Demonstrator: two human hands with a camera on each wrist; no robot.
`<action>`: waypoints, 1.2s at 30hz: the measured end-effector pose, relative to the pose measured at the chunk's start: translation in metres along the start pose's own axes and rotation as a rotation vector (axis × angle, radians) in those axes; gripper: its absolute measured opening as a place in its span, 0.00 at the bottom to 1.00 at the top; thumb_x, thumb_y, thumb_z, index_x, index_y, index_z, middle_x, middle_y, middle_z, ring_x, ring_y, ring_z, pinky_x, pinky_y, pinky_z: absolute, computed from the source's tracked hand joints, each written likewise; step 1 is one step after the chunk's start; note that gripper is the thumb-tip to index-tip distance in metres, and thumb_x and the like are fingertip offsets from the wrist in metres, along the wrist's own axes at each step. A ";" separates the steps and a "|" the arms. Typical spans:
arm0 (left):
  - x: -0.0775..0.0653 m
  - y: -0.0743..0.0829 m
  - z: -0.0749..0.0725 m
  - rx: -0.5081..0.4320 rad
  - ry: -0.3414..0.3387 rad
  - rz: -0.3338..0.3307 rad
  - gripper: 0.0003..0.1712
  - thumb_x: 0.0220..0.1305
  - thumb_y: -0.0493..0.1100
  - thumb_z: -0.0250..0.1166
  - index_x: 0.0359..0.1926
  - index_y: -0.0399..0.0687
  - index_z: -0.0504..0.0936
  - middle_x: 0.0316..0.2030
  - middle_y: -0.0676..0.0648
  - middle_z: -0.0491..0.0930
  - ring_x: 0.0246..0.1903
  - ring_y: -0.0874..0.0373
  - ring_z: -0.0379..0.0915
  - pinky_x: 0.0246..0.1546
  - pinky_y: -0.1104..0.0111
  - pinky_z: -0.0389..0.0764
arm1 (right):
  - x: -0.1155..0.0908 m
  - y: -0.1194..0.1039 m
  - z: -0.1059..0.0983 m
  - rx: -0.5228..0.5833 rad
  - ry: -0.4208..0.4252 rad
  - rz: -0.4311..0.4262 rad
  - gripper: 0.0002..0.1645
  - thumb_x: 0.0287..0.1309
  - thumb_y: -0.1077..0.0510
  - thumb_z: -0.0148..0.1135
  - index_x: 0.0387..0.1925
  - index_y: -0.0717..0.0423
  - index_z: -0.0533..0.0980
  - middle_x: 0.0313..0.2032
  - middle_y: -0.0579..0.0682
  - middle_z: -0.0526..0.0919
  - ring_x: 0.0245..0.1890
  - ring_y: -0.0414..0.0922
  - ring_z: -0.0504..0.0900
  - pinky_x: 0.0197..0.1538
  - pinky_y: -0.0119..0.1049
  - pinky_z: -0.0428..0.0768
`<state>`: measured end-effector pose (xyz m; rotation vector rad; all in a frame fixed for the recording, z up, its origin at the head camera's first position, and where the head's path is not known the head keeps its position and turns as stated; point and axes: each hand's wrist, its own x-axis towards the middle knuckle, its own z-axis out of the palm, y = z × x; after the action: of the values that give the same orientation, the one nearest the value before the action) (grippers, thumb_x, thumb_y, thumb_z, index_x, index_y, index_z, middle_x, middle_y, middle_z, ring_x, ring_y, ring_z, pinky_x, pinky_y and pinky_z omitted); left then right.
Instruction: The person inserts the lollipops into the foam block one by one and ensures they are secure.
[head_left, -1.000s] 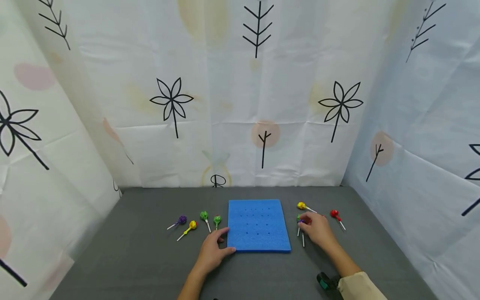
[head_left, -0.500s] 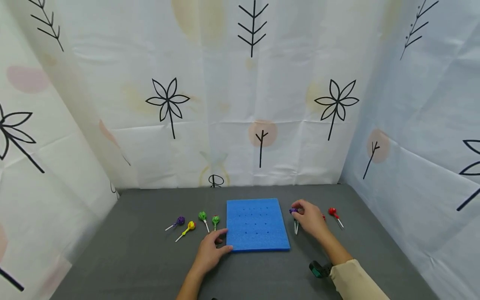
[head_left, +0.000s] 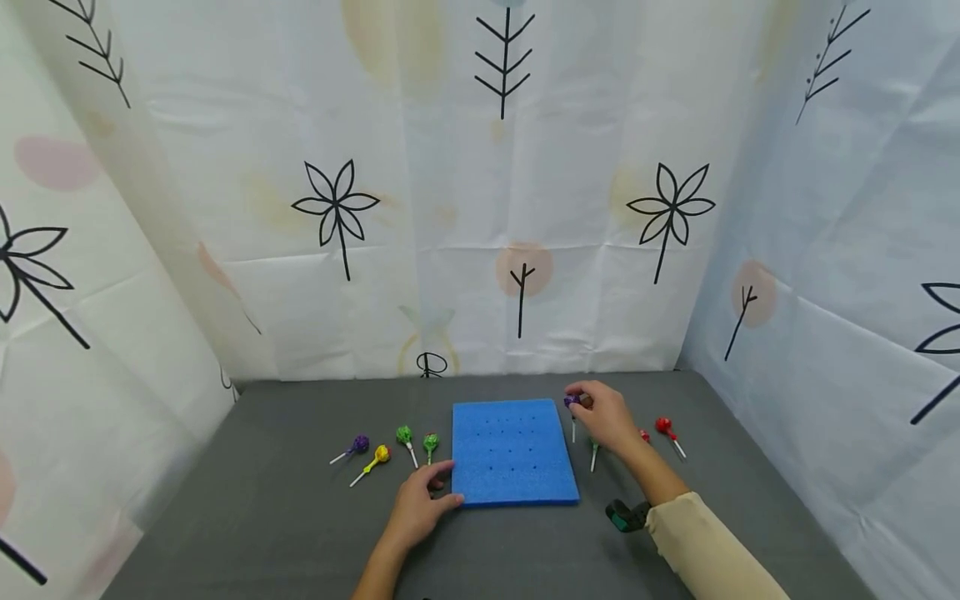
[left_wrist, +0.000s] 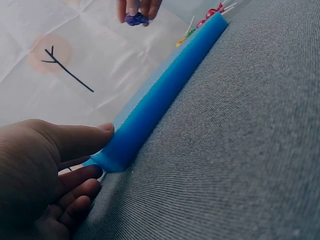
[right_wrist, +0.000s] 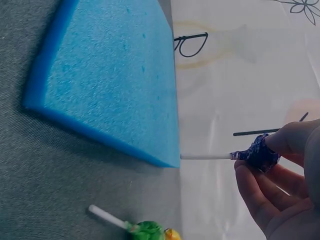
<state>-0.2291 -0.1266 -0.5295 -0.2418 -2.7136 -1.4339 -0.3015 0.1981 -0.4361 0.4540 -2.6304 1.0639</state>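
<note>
My right hand (head_left: 609, 417) pinches a purple lollipop (right_wrist: 262, 154) by its wrapped head, with thumb and fingertips. The white stick hangs down, just off the far right corner of a blue foam board (head_left: 514, 454) pierced with rows of small holes. My left hand (head_left: 417, 505) lies along the board's left edge, fairly straight, with the thumb at the near left corner and the index finger farther up. In the left wrist view the thumb (left_wrist: 85, 138) touches the foam at that corner. A green lollipop (head_left: 595, 446) lies under my right hand, partly hidden.
Left of the board lie a purple lollipop (head_left: 360, 444), a yellow lollipop (head_left: 382, 453) and two green lollipops (head_left: 405, 435). A red lollipop (head_left: 665, 425) lies at the right; another red head (head_left: 644, 435) peeks past my right wrist. Patterned cloth walls (head_left: 420, 292) enclose the grey table (head_left: 300, 533).
My right hand has picked up the purple lollipop from the right-hand group and carried it up and left towards the board's far right corner. The left hand stays at the board's left edge.
</note>
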 end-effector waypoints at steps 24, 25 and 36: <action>-0.001 0.000 -0.001 0.005 0.000 0.000 0.31 0.51 0.45 0.76 0.57 0.43 0.79 0.45 0.47 0.78 0.43 0.52 0.74 0.41 0.57 0.74 | 0.041 0.005 0.027 0.025 0.110 -0.138 0.13 0.58 0.66 0.67 0.45 0.64 0.78 0.41 0.58 0.81 0.38 0.52 0.83 0.40 0.45 0.82; -0.001 0.000 -0.001 0.005 0.003 0.002 0.31 0.51 0.45 0.76 0.57 0.43 0.79 0.45 0.48 0.79 0.43 0.52 0.74 0.41 0.57 0.74 | 0.041 0.007 0.030 0.021 0.126 -0.143 0.13 0.57 0.66 0.67 0.45 0.64 0.78 0.41 0.58 0.81 0.38 0.52 0.83 0.40 0.45 0.82; -0.001 0.001 -0.001 0.000 0.003 0.025 0.31 0.51 0.45 0.76 0.56 0.41 0.79 0.46 0.46 0.79 0.43 0.52 0.74 0.44 0.56 0.75 | 0.040 0.016 0.052 0.011 0.220 -0.095 0.13 0.57 0.65 0.68 0.44 0.62 0.79 0.41 0.56 0.81 0.39 0.50 0.83 0.41 0.44 0.82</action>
<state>-0.2278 -0.1267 -0.5283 -0.2723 -2.6983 -1.4261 -0.3509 0.1646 -0.4683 0.4326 -2.3884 1.0362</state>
